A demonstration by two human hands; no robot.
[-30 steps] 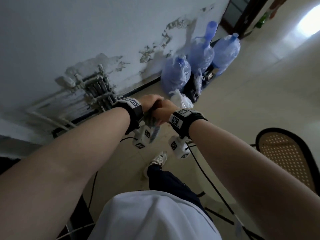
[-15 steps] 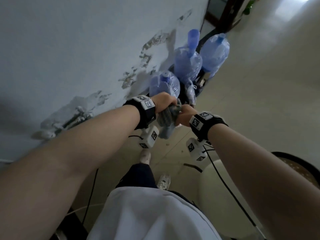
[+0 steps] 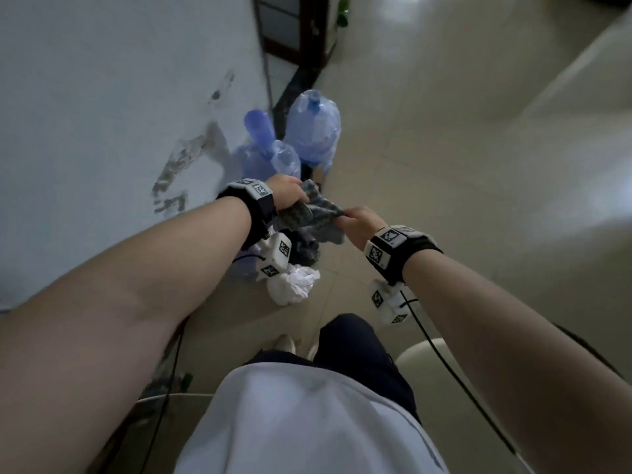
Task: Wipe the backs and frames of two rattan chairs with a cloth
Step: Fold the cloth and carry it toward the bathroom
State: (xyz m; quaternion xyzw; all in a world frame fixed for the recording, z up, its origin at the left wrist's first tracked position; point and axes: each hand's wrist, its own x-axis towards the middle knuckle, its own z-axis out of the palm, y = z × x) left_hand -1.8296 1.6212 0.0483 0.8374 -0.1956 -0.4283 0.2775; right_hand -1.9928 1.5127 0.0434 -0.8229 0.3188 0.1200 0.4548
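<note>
A grey patterned cloth (image 3: pixel 313 215) is stretched between my two hands in front of me, above the floor. My left hand (image 3: pixel 285 195) grips its left end with curled fingers. My right hand (image 3: pixel 359 222) pinches its right end. Both wrists wear black bands with white marker cubes. No rattan chair shows clearly in this view; only a thin dark curved edge (image 3: pixel 581 347) passes behind my right forearm.
Blue water jugs (image 3: pixel 313 130) in plastic bags stand against the peeling white wall (image 3: pixel 119 97) ahead. A white plastic bag (image 3: pixel 294 285) lies on the tiled floor (image 3: pixel 461 148). A dark door frame (image 3: pixel 307 32) is at the top. Black cables run by my legs.
My hands have moved apart, spreading the bunched cloth out between them. My view has swung right, and the rattan chair has slipped out of sight at the right.
</note>
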